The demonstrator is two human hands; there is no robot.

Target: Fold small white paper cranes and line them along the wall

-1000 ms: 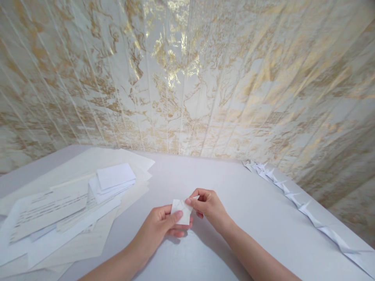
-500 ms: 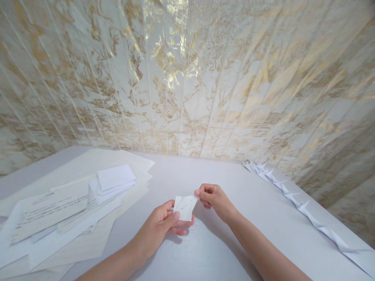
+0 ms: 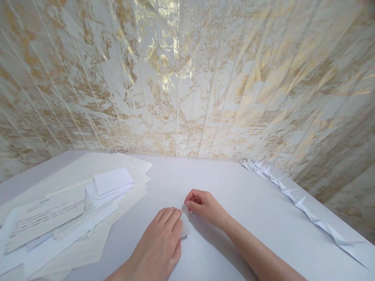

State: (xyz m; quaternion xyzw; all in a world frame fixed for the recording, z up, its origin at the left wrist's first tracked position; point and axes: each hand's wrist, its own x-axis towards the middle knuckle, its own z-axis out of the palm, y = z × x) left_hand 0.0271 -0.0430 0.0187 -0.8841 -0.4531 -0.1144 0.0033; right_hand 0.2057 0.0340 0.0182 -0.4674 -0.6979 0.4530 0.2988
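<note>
The left hand [image 3: 160, 241] lies palm-down, its grip hidden; the right hand [image 3: 202, 205] seemingly pinches the small white paper [image 3: 184, 225]. Uneven tugging could crease it.

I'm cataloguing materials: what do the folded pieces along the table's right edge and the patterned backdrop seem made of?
Folded pieces: apparently white matte paper, given crisp creases and thin edges. Patterned backdrop: probably fabric with metallic gold print, judging by folds and glints; plastic film possible.

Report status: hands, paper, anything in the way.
Left hand palm down over the paper, mostly hiding it. Right hand at its far edge, fingers curled, grip unclear. Sheets left, folded shapes right, both apart from the hands.
</note>
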